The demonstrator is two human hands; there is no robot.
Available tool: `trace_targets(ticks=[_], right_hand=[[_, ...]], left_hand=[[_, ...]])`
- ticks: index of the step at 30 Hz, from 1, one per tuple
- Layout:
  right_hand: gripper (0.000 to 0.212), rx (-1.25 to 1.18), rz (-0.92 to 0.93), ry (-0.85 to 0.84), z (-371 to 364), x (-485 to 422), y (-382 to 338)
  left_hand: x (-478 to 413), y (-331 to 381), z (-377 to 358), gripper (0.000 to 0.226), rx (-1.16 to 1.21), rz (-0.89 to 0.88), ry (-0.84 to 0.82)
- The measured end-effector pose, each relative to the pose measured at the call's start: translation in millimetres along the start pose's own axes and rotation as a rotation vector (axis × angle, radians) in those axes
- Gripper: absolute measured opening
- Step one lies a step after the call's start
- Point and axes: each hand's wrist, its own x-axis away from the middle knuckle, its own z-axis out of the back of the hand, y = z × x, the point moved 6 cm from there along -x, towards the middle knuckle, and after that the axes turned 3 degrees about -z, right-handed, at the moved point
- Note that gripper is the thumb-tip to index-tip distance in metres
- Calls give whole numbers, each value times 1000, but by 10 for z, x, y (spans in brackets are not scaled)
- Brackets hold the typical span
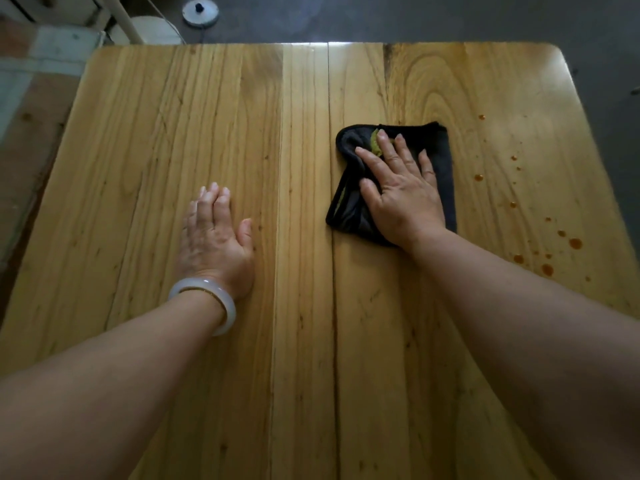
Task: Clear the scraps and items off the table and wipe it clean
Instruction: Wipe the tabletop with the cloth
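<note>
Wiping under way: right hand (403, 199) presses flat on a dark cloth (445, 150), left hand (214, 237) lies flat and empty on the counter (304, 341); reddish drops (575, 243) likely next

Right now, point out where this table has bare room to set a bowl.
Bare: far left of the table, beyond the left hand; the middle planks between that hand and the cloth. Crowded: the right side, right hand on cloth, reddish drops by the edge.

Dim, wide-angle warp; glare along table (311, 46) far edge.
</note>
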Motion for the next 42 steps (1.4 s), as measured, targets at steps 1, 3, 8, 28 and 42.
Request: trace_targets(ticks=[1,3,8,28,42], right_hand=[[52,-12,3,-8,-1,17,-6],[52,-32,22,-27,-7,107,-33],[53,-65,190,-83,-93,625,-221],[6,-602,30,172,282,1433,123],[17,-1591,-418,-34,826,1243,187]], left_hand=[[1,-4,-2,54,-4,-4,4],[-4,-6,-5,54,-17,-14,9],[-33,-36,-44,56,-42,-8,-64],[677,1052,125,44,348,112,-291],[812,1096,475,87,252,170,-361]])
